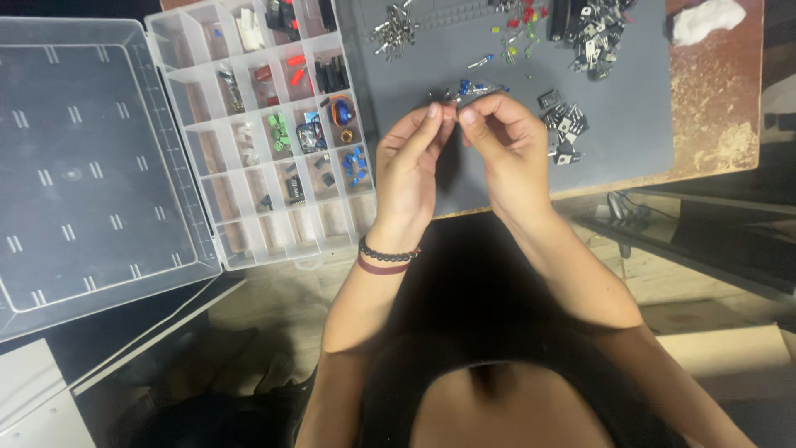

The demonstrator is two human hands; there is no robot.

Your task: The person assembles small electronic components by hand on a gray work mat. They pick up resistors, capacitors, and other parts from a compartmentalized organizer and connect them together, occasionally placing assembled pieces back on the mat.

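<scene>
Starting at the far left of the frame, the clear lid (pixel 83 166) of your organiser lay flat and open. Next to it, the tray (pixel 261 133) showed its compartments with small parts: red pieces, black ones, a green bit and blue capacitors (pixel 355 164) toward its right edge. Near the centre, your left hand (pixel 410 170), with a bead bracelet (pixel 385 254) and a dark band at the wrist, pinched one end of a small metal part (pixel 468 90) with blue bits. Your right hand (pixel 510 149) pinched the other end, so both hands grasped it just above the grey mat (pixel 630 116). What kind of part it was you could not tell. On the mat's upper right lay LEDs (pixel 518 29) and black regulators (pixel 565 124). A white wad (pixel 706 20) sat in the upper right corner on the wooden table (pixel 721 108).
</scene>
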